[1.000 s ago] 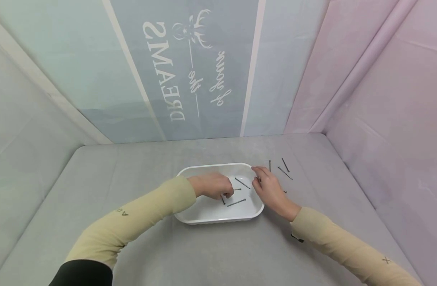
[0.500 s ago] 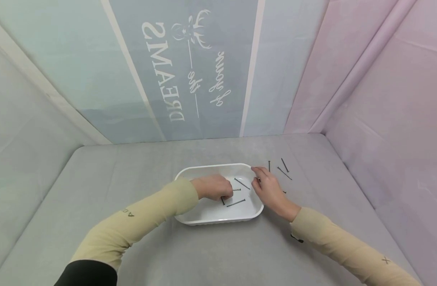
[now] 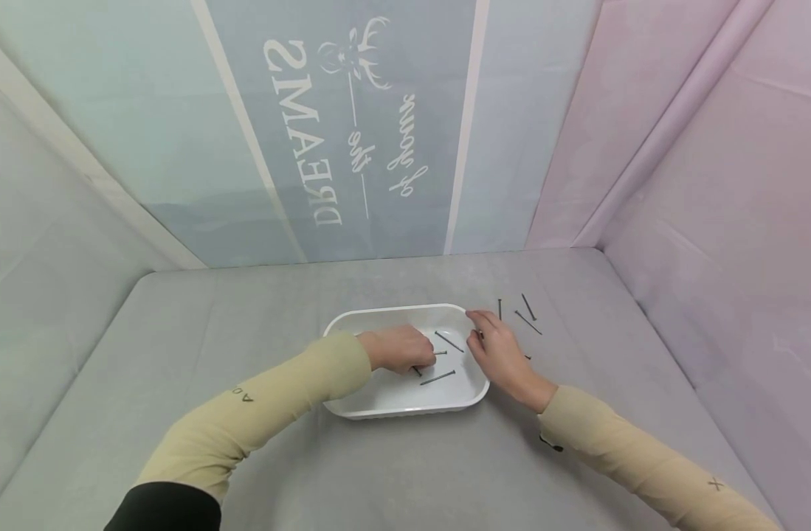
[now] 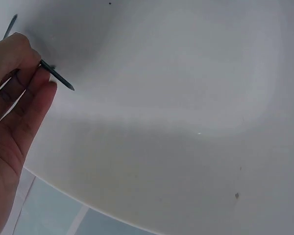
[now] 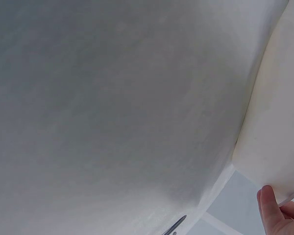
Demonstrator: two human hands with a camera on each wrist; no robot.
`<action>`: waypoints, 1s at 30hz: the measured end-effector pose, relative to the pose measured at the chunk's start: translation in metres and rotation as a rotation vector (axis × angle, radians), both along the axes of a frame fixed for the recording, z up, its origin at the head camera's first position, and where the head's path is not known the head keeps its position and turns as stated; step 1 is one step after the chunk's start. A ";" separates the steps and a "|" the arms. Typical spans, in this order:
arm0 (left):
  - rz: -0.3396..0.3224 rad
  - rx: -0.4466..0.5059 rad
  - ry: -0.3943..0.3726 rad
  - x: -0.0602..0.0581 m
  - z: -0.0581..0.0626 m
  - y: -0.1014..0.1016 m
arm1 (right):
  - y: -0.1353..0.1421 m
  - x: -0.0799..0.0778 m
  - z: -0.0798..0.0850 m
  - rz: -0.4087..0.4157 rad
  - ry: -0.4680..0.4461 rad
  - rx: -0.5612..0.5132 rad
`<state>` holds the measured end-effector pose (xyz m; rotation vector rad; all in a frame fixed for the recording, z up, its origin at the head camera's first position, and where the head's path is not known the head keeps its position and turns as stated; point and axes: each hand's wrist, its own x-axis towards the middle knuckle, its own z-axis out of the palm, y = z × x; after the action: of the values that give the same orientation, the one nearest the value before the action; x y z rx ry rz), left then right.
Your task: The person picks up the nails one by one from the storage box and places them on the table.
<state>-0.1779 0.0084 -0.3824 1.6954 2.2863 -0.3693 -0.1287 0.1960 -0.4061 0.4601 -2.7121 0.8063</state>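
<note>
A white oblong tray (image 3: pixel 405 410) stands on the grey surface. Reaching inside it, my left hand (image 3: pixel 398 349) has curled fingers and pinches a dark nail (image 4: pixel 59 77), whose end sticks out past the fingertips in the left wrist view. Loose nails lie on the tray floor to the right of that hand, one nail (image 3: pixel 438 377) nearer me and another nail (image 3: pixel 449 341) farther back. With thumb and fingers on either side of the rim, my right hand (image 3: pixel 501 354) grips the tray's right end; the right wrist view shows the thumb against the outer wall.
Several nails lie on the grey surface (image 3: pixel 405 472) right of the tray, among them a slanted nail (image 3: pixel 528 322). One nail is mostly hidden behind my right hand. A printed fabric wall (image 3: pixel 392 236) rises behind, and a pink wall (image 3: pixel 724 243) stands at the right.
My left hand has shifted slightly right inside the tray, and the nail at its fingertips has changed its slant a little. The right hand stays in place on the rim.
</note>
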 end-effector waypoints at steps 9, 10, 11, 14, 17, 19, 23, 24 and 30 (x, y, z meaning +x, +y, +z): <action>0.000 0.053 -0.043 -0.004 0.010 -0.006 | 0.000 0.000 0.001 -0.008 -0.003 0.008; 0.003 0.058 -0.042 -0.005 0.011 -0.008 | 0.000 0.000 0.001 -0.008 -0.005 0.007; 0.003 0.064 -0.044 -0.006 0.013 -0.008 | 0.000 0.000 0.001 -0.009 -0.005 0.006; 0.009 0.064 -0.039 -0.008 0.017 -0.010 | 0.000 0.000 0.002 -0.012 -0.004 0.006; 0.014 0.058 -0.030 -0.009 0.020 -0.011 | 0.000 0.000 0.002 -0.010 0.000 0.007; 0.019 0.059 -0.029 -0.009 0.023 -0.012 | 0.000 0.000 0.001 -0.009 -0.001 0.006; 0.024 0.084 -0.026 -0.009 0.028 -0.017 | -0.001 0.001 0.001 -0.006 -0.003 0.003; 0.025 0.091 -0.027 -0.008 0.030 -0.018 | -0.001 0.001 0.001 -0.008 -0.006 0.005; 0.044 0.116 -0.038 -0.004 0.036 -0.021 | -0.001 0.000 0.000 -0.013 -0.012 0.009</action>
<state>-0.1824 -0.0126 -0.3461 1.6876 2.3542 -0.1972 -0.1284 0.1947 -0.4056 0.4410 -2.7280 0.7960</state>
